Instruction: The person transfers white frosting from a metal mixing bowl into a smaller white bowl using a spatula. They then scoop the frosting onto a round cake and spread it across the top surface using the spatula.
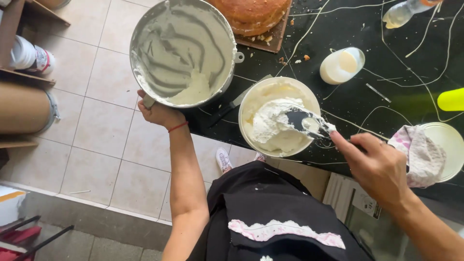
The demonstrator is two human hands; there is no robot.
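Left hand [157, 112] arm outstretched, fingers gripping tilted steel mixing bowl [183, 50] rim over worktop [386, 92] edge, right hand [379, 166] closed around spatula [307, 122] handle, blade in cream-filled white bowl [279, 116] on the worktop

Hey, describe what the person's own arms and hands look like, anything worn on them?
Both forearms are bare, with no sleeves showing. The left hand has a thin red string bracelet around its wrist. The right hand shows no gloves, rings or watch.
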